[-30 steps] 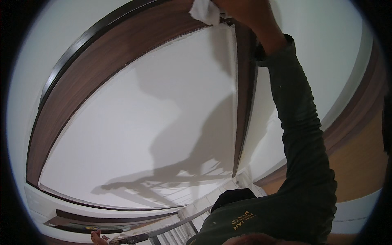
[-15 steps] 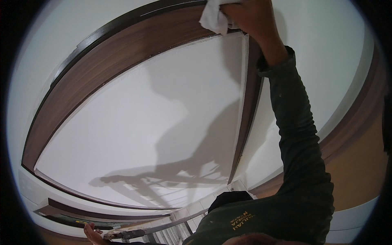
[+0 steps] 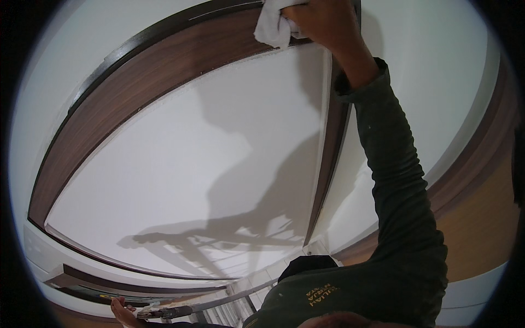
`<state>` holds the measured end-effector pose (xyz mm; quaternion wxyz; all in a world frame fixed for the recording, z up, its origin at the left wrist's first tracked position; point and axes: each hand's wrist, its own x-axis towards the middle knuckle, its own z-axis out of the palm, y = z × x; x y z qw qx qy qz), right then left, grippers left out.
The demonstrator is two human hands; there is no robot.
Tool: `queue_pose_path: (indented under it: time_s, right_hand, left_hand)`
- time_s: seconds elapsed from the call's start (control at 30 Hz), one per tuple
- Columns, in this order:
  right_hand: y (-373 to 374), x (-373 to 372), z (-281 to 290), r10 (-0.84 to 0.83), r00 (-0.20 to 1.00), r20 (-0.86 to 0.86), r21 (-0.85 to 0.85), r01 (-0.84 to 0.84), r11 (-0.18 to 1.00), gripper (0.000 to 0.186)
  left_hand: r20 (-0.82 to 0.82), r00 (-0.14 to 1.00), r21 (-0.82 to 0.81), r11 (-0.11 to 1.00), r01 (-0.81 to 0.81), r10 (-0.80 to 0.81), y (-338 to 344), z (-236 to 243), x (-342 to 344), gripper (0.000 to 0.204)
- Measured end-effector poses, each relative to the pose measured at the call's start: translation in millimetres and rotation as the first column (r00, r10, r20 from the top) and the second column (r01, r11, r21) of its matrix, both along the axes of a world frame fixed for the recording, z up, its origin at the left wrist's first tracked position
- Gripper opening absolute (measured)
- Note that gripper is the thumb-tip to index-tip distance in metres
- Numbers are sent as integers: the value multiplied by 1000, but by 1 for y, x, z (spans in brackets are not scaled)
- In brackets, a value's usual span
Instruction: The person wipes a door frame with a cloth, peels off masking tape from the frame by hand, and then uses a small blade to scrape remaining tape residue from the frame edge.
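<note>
High up, my right hand (image 3: 328, 24) is closed on a white cloth (image 3: 272, 26). It presses the cloth against the dark brown wooden trim (image 3: 164, 60), close to the upper right corner of the white panel (image 3: 180, 142). The trim frames this panel, and part of the cloth and the fingers is cut off by the upper edge. At the lower left, my left hand (image 3: 124, 314) has its fingers curled beside the dark end of a ladder rail (image 3: 175, 311). What those fingers hold, if anything, is hidden.
Below me, pale ladder parts (image 3: 219, 314) show beside my dark green shirt (image 3: 350, 295). A white wall (image 3: 426, 98) is to the right, with curved brown wood (image 3: 481, 208) beyond it. Shadows of my arm and the ladder fall on the panel.
My right hand and the white cloth have shifted a little to the left along the trim. My left hand stays nearly in place.
</note>
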<state>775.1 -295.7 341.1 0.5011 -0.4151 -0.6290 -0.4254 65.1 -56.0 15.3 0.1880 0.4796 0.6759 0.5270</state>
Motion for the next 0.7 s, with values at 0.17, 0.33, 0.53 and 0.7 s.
queue_pose_path:
  time_s: [0.17,0.33,0.53,0.7]
  right_hand:
    - [0,3,-1,6,999,-34,41,-5,999,19]
    - [6,-8,-1,-44,999,5,40,44,998,20]
    - [4,-5,1,50,999,-15,29,-49,998,23]
    - [8,-8,3,-67,996,63,80,62,995,23]
  left_hand:
    - [-55,997,48,997,63,-61,12,-12,-12,41]
    - [134,989,-42,997,63,-56,33,-25,-57,41]
    - [85,993,32,997,77,-80,9,-12,-7,42]
    - [-13,998,29,998,57,-57,3,-6,-22,43]
